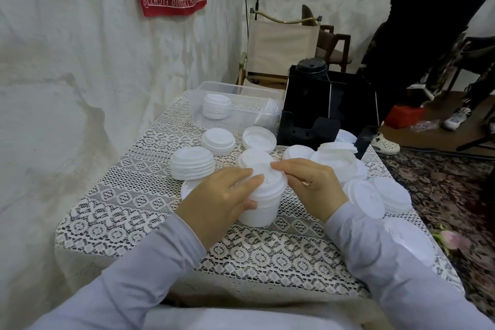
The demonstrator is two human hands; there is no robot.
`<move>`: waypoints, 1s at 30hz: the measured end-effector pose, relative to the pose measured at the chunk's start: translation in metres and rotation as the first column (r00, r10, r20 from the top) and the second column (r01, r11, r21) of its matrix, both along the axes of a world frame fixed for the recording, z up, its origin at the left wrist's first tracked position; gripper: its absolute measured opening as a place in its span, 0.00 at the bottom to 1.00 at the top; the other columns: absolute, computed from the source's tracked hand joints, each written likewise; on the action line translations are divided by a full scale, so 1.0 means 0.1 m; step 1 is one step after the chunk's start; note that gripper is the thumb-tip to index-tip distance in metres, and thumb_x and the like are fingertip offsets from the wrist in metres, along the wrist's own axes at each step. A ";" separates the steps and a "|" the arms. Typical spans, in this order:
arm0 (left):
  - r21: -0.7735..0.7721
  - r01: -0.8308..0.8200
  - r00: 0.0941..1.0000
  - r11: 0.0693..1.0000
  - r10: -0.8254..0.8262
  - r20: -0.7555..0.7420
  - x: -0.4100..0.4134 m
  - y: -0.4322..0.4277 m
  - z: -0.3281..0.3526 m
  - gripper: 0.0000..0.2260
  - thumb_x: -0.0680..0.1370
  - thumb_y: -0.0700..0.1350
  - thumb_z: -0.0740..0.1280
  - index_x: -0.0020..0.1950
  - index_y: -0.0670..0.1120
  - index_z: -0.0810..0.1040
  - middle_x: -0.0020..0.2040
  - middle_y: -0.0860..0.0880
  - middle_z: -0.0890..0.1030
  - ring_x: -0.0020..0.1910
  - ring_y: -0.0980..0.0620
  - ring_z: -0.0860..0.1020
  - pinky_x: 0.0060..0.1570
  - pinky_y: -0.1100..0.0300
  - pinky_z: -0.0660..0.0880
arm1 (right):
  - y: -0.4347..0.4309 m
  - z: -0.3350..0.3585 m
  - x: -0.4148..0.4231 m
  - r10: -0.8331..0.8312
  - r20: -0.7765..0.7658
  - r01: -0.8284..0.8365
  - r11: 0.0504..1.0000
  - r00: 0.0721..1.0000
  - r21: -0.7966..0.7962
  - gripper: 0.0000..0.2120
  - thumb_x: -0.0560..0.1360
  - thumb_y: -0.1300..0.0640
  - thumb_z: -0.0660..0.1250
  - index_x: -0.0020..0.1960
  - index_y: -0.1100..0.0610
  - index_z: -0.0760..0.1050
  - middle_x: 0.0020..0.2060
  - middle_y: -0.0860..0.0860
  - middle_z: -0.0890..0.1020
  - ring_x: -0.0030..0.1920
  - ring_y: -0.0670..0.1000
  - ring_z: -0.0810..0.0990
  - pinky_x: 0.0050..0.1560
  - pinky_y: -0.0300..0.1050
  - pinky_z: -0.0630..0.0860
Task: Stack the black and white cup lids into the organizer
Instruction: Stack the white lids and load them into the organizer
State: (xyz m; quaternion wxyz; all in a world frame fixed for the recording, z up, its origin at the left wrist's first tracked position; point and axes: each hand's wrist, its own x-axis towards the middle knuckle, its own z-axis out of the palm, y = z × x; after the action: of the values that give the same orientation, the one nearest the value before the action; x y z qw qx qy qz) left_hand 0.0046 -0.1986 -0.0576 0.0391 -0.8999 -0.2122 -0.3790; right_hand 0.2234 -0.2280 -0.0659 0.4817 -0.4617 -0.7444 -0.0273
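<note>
A tall stack of white cup lids [263, 205] stands at the middle of the table. My left hand [219, 199] grips its left side and my right hand [312, 185] rests on its top right edge. More white lids lie around: a stack [192, 163] to the left, a smaller stack [218, 140] behind it, one upturned lid [259, 137], and a loose heap [375, 190] at the right. The black organizer [328, 112] stands at the back right, with a column of black lids [311, 68] in its left slot.
A clear plastic bin [235, 88] with a few white lids stands behind the loose lids. The lace tablecloth [150, 203] covers the table, which is against a white wall on the left. A folding chair and another person's legs [417, 35] are beyond the table.
</note>
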 end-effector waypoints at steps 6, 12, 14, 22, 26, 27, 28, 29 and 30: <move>0.038 0.004 0.998 0.999 -0.001 -0.058 0.00 -0.03 -0.01 0.16 0.74 0.49 0.61 0.60 0.46 0.70 0.53 0.39 0.81 0.50 0.40 0.81 0.51 0.47 0.77 | -0.06 -0.08 0.05 0.031 0.034 -0.027 0.993 0.999 -0.119 0.15 0.71 0.65 0.68 0.58 0.60 0.79 0.52 0.54 0.83 0.55 0.44 0.78 0.59 0.32 0.72; -0.063 -0.025 0.996 0.998 0.019 -0.091 -0.06 -0.06 -0.06 0.18 0.76 0.49 0.61 0.62 0.42 0.76 0.58 0.39 0.79 0.55 0.40 0.79 0.54 0.46 0.77 | -0.15 -0.05 0.02 0.090 -0.002 -0.087 0.952 0.996 -0.292 0.20 0.72 0.60 0.62 0.64 0.56 0.75 0.57 0.46 0.78 0.59 0.43 0.76 0.59 0.32 0.73; -0.074 -0.032 0.995 0.997 0.025 -0.097 -0.07 -0.07 -0.08 0.19 0.77 0.51 0.60 0.61 0.41 0.77 0.58 0.39 0.79 0.55 0.40 0.79 0.55 0.48 0.76 | -0.18 -0.03 0.00 0.114 -0.029 -0.117 0.937 0.993 -0.329 0.23 0.71 0.56 0.58 0.64 0.56 0.75 0.58 0.44 0.77 0.61 0.39 0.74 0.59 0.29 0.71; -0.069 -0.074 0.990 0.995 0.065 -0.122 -0.08 -0.10 -0.09 0.21 0.81 0.55 0.53 0.62 0.44 0.77 0.59 0.41 0.79 0.59 0.41 0.77 0.60 0.50 0.74 | -0.20 -0.04 0.00 0.069 -0.025 -0.073 0.923 0.997 -0.378 0.24 0.73 0.40 0.63 0.65 0.48 0.73 0.61 0.45 0.77 0.62 0.41 0.75 0.62 0.41 0.73; -0.016 -0.080 0.992 0.997 0.078 -0.101 -0.04 -0.13 -0.05 0.23 0.81 0.53 0.52 0.58 0.41 0.80 0.56 0.40 0.81 0.57 0.42 0.79 0.57 0.51 0.75 | -0.20 -0.07 -0.03 0.048 -0.104 -0.085 0.919 0.993 -0.384 0.25 0.72 0.33 0.61 0.63 0.45 0.73 0.61 0.46 0.78 0.60 0.43 0.77 0.60 0.48 0.76; -0.007 -0.084 0.992 0.996 0.083 -0.096 -0.04 -0.14 -0.06 0.22 0.81 0.53 0.53 0.58 0.41 0.80 0.56 0.40 0.81 0.56 0.41 0.79 0.55 0.49 0.76 | -0.20 -0.07 -0.05 0.042 -0.123 -0.085 0.926 0.992 -0.368 0.26 0.72 0.32 0.61 0.63 0.46 0.74 0.60 0.47 0.79 0.59 0.43 0.78 0.58 0.49 0.77; 0.006 -0.089 0.992 0.996 0.089 -0.091 -0.03 -0.14 -0.07 0.20 0.80 0.52 0.55 0.57 0.41 0.81 0.55 0.39 0.81 0.55 0.41 0.80 0.54 0.49 0.77 | -0.20 -0.08 -0.06 0.038 -0.128 -0.081 0.935 0.991 -0.344 0.26 0.72 0.32 0.61 0.63 0.47 0.74 0.59 0.47 0.79 0.57 0.44 0.79 0.56 0.49 0.78; 0.019 -0.092 0.992 0.996 0.094 -0.086 -0.02 -0.14 -0.08 0.19 0.80 0.51 0.56 0.57 0.40 0.81 0.55 0.39 0.81 0.55 0.40 0.80 0.53 0.49 0.77 | -0.21 -0.10 -0.07 0.036 -0.114 -0.070 0.946 0.993 -0.316 0.27 0.72 0.33 0.61 0.63 0.48 0.74 0.59 0.46 0.79 0.57 0.44 0.79 0.55 0.48 0.79; 0.029 -0.094 0.992 0.995 0.096 -0.080 -0.02 -0.15 -0.09 0.18 0.79 0.50 0.58 0.56 0.40 0.81 0.55 0.39 0.81 0.54 0.40 0.80 0.52 0.49 0.78 | -0.21 -0.11 -0.08 0.032 -0.091 -0.057 0.956 0.995 -0.288 0.27 0.72 0.33 0.62 0.63 0.49 0.74 0.58 0.45 0.78 0.57 0.45 0.79 0.55 0.48 0.79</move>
State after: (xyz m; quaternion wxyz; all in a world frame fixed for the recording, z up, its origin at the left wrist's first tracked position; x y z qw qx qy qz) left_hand 0.0027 -0.2136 -0.0667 0.0770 -0.9029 -0.2482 -0.3423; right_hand 0.2153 -0.2493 -0.0773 0.4404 -0.5113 -0.7293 0.1125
